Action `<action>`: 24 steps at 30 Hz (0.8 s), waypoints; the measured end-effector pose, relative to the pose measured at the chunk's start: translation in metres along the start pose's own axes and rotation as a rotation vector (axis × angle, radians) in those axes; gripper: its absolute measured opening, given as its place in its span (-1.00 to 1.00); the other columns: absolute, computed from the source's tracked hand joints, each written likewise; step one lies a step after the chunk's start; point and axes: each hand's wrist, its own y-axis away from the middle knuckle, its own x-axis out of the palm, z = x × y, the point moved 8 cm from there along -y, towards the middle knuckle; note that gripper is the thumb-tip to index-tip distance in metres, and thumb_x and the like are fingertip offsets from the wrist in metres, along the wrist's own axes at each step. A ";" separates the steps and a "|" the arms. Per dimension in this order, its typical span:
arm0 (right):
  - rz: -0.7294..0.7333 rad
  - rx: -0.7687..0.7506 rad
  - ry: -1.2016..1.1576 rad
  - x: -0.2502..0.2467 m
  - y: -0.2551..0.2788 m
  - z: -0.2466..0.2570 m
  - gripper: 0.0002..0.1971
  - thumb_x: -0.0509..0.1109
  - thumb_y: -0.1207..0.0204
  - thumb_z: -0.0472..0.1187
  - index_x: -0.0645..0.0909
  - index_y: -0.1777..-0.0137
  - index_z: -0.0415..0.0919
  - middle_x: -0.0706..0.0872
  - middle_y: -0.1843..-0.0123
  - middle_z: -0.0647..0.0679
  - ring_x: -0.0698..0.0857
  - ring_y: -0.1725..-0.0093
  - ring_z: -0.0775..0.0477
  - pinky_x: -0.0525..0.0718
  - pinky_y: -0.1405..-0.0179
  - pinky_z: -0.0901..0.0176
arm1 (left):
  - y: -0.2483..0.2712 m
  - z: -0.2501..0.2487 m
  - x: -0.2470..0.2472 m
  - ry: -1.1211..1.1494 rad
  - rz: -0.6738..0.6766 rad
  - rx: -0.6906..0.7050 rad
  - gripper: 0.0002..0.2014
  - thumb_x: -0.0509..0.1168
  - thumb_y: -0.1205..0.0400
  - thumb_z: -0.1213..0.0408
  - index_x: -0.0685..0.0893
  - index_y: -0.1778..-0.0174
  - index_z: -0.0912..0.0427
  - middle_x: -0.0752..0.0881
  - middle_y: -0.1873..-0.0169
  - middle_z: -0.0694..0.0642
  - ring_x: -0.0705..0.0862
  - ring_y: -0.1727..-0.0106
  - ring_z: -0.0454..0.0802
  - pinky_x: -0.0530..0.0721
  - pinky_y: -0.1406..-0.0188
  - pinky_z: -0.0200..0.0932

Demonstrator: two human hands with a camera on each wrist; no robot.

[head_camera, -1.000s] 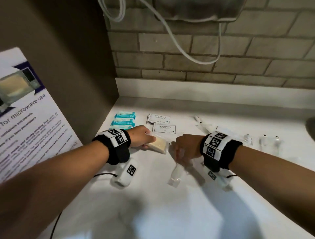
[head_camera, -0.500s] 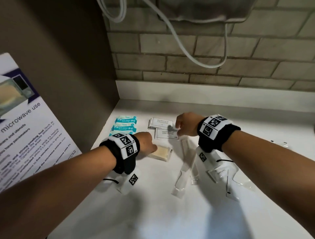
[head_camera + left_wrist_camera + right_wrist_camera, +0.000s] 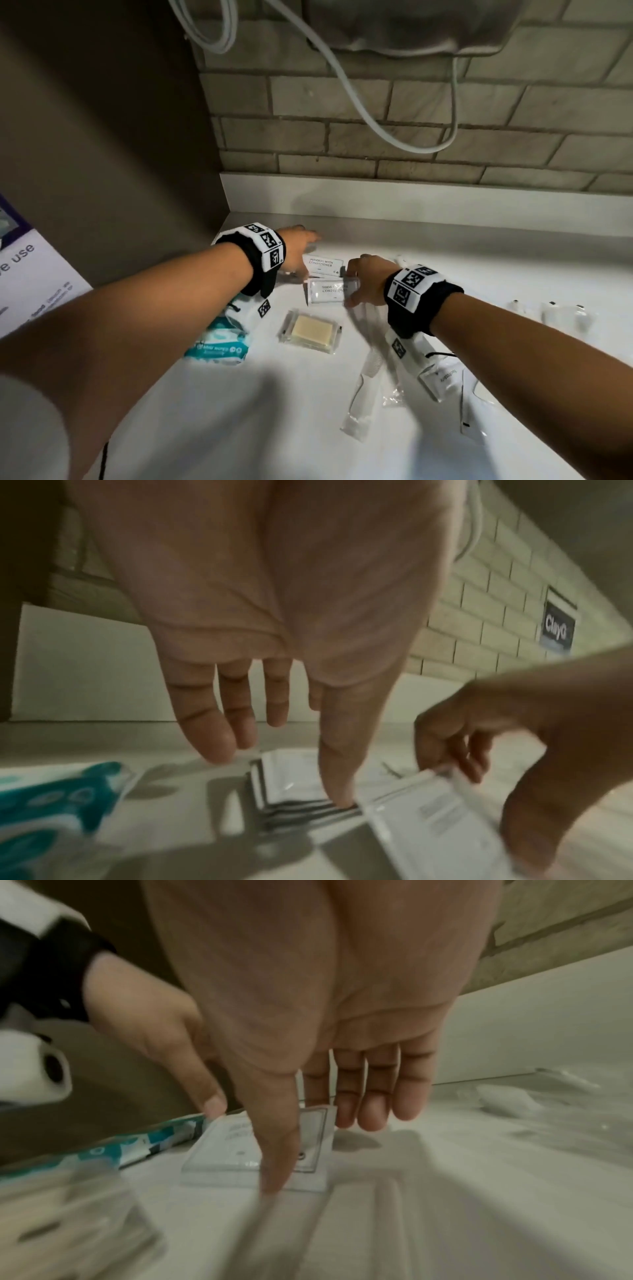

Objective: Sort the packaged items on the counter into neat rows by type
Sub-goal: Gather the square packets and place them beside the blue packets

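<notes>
Left hand: our left hand (image 3: 297, 248) reaches toward the upper left of the bench (image 3: 445, 274), fingers straight and spread wide; in the left wrist view its thumb tip rests on the near edge of the sachet stack (image 3: 291, 785), and it grips nothing.
Right hand: our right hand (image 3: 368, 281) sits at the centre of the head view, thumb and fingers pinching the right end of a single shampoo sachet (image 3: 331, 290).
Shampoo sachet: it lies just below the stack in the head view, printed side up; whether it is lifted off the bench we cannot tell.
Sachet stack: white packets labelled shampoo with conditioner, between our two hands, near the back wall.
Soap bar (image 3: 311, 330): wrapped in clear film, flat on the bench below the sachets, apart from both hands.
Wipes packs (image 3: 219, 342): teal and white, at lower left of the soap, partly under our left forearm.
Long clear packets (image 3: 364, 383): they lie at lower right of the soap, running down the frame beneath our right wrist.
Small clear packets (image 3: 555, 311): at the right edge, blurred; contents unclear.
Cable (image 3: 359, 99): it loops down the brick wall at the top.
</notes>
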 end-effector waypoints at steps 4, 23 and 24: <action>0.027 0.019 -0.195 -0.011 -0.008 -0.007 -0.82 0.45 -0.49 -0.27 0.68 -0.08 -0.17 0.70 0.20 -0.02 0.65 0.24 -0.04 0.56 0.26 0.25 | -0.014 0.009 0.016 -0.033 0.052 0.026 -0.18 0.60 -0.35 0.17 0.44 -0.56 0.05 0.61 -0.37 0.09 0.62 -0.31 0.11 0.52 -0.22 -0.22; 0.087 0.159 -0.445 -0.006 -0.065 -0.006 -0.81 0.47 -0.46 -0.27 0.68 0.34 -0.34 0.74 0.40 -0.17 0.64 0.63 0.03 0.74 0.34 0.17 | -0.019 0.022 0.020 0.150 -0.042 0.045 -0.15 0.62 -0.33 0.17 0.43 -0.54 0.12 0.60 -0.41 0.07 0.60 -0.37 0.07 0.49 -0.25 -0.27; 0.079 0.159 -0.449 -0.006 -0.066 -0.006 -0.81 0.47 -0.45 -0.27 0.68 0.35 -0.34 0.74 0.40 -0.17 0.64 0.65 0.04 0.74 0.36 0.19 | -0.020 0.020 0.019 0.143 -0.040 0.050 -0.15 0.62 -0.32 0.14 0.43 -0.54 0.12 0.61 -0.39 0.07 0.61 -0.34 0.07 0.48 -0.21 -0.29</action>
